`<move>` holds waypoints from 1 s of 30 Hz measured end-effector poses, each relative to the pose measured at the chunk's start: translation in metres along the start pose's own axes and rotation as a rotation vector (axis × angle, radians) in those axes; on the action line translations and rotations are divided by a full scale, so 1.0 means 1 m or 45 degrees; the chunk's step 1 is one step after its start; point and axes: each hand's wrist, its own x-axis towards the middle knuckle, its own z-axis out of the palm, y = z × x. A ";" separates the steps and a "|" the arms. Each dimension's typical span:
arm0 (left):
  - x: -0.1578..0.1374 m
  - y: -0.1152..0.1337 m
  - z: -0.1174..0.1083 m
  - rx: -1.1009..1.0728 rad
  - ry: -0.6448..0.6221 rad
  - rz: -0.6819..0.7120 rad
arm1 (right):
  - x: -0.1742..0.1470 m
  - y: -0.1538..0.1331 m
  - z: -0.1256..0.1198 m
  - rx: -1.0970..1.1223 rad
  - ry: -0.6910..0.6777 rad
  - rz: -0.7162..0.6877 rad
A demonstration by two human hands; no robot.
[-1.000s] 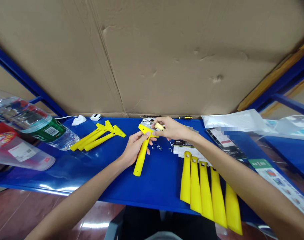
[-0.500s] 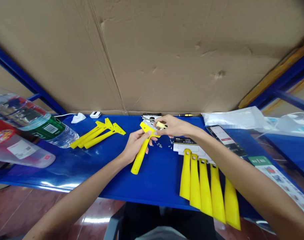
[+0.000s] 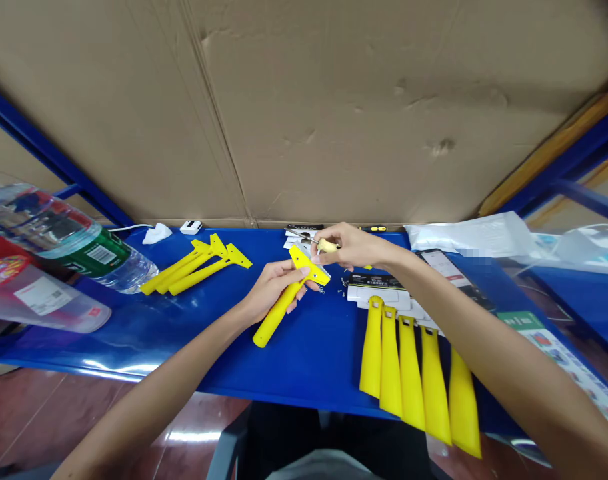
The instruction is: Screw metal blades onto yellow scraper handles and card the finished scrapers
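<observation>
So, L hand (image 3: 270, 291) grips yellow T-handle (image 3: 273, 322) nr its neck, long axis running up-right; R hand (image 3: 355, 244), clasping screwdriver (image 3: 327, 246), just beyond crossbar end.

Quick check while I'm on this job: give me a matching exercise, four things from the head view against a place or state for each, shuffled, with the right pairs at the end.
Things
1. Clear bottle
2. Yellow T-shaped piece in the middle
3. Pale-handled tool
4. Phone

Places and states
A. In the right hand
B. Screen lit, over on the right
C. Held by the left hand
D. Far left, with a green label

Right pairs: 1-D, 2-C, 3-A, 4-B.
</observation>
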 end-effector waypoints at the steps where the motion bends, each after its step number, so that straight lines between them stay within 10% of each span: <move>1: 0.000 0.000 0.000 0.000 -0.001 0.007 | -0.001 -0.001 -0.002 -0.001 -0.012 0.008; 30: 0.001 -0.003 -0.003 -0.011 -0.015 -0.003 | 0.004 0.012 0.000 0.068 -0.048 -0.041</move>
